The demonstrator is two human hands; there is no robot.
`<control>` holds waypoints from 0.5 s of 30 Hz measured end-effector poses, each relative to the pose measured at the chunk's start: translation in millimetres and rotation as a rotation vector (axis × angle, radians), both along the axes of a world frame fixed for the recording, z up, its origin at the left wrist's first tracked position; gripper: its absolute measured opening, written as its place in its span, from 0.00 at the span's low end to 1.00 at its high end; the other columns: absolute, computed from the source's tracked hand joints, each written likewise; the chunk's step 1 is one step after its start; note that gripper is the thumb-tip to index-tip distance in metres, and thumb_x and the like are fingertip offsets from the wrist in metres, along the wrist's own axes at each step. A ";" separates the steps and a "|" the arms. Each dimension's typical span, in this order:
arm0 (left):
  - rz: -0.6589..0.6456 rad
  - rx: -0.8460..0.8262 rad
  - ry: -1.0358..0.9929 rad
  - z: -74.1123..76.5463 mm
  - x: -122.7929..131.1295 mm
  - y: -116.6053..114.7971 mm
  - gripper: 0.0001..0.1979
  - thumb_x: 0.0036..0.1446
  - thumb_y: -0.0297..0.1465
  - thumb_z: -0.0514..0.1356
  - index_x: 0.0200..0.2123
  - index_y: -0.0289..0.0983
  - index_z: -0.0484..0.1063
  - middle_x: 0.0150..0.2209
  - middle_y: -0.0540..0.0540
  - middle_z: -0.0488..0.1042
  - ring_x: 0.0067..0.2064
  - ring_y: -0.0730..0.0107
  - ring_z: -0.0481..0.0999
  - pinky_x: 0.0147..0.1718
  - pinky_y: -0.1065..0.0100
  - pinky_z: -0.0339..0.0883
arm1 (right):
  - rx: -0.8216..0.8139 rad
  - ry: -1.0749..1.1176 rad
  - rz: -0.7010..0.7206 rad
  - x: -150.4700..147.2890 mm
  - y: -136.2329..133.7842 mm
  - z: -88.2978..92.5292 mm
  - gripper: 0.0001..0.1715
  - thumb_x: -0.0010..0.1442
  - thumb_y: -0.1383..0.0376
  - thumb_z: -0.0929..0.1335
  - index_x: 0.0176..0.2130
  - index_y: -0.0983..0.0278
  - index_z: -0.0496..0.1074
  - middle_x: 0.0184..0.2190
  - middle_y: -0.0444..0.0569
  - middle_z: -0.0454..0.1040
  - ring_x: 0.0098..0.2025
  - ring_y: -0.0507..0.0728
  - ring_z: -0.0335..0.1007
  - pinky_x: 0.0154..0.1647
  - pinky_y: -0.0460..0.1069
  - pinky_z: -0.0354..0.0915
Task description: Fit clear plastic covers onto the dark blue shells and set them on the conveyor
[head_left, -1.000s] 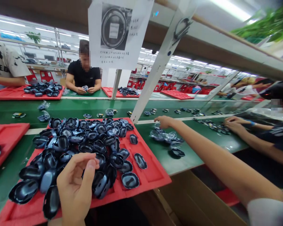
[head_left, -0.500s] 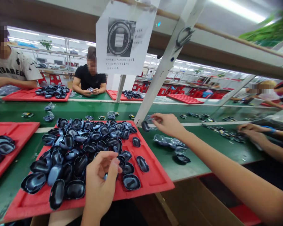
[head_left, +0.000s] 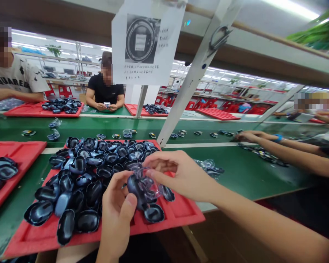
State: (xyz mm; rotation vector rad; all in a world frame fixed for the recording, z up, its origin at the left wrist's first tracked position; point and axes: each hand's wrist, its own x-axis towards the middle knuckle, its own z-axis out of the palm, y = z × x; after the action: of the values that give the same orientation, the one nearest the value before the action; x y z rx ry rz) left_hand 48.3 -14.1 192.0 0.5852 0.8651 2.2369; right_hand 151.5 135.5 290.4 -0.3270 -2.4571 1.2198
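Shell (head_left: 135, 187), dark and glossy, sits pinched in the left hand (head_left: 117, 212) above the near edge of the red tray (head_left: 178, 213), while the right hand (head_left: 181, 175) grips a clear film (head_left: 149, 184) against it. Behind them, more shells (head_left: 93, 164) heap on the tray, on the green table (head_left: 241, 171). Farther off, another person's hand (head_left: 246, 136) rests on the conveyor (head_left: 98, 126).

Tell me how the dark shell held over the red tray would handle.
The dark shell looks thin and hollow, so probably light and stiff. Its glossy, curved surface may be slippery between the left hand and right hand.
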 end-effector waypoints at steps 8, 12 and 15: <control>0.110 -0.052 -0.104 1.3 -14.8 -6.7 0.22 0.55 0.49 0.79 0.47 0.43 0.86 0.39 0.47 0.81 0.34 0.71 0.80 0.33 0.73 0.81 | 0.167 0.099 -0.228 -49.3 80.5 -3.7 0.23 0.75 0.55 0.65 0.62 0.64 0.67 0.45 0.52 0.77 0.31 0.51 0.74 0.30 0.45 0.74; 0.195 -0.085 -0.178 11.9 -15.5 -8.9 0.25 0.52 0.50 0.80 0.47 0.43 0.86 0.39 0.48 0.82 0.37 0.71 0.82 0.37 0.74 0.82 | 0.334 -0.108 -0.566 -100.1 169.6 -14.4 0.30 0.72 0.64 0.66 0.69 0.67 0.61 0.55 0.59 0.74 0.42 0.57 0.77 0.39 0.48 0.76; 0.201 -0.090 -0.231 14.5 -17.5 -6.1 0.26 0.48 0.50 0.82 0.46 0.43 0.87 0.39 0.48 0.82 0.37 0.72 0.82 0.36 0.76 0.81 | 0.395 -0.306 -0.677 -127.9 220.7 -32.8 0.28 0.71 0.66 0.71 0.66 0.72 0.67 0.56 0.62 0.74 0.53 0.62 0.76 0.59 0.56 0.75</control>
State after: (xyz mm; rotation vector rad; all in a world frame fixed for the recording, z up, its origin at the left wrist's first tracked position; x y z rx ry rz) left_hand 30.8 -20.3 206.5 0.1997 0.9327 2.3720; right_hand 23.7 356.2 257.6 -1.1734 -2.4242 0.4149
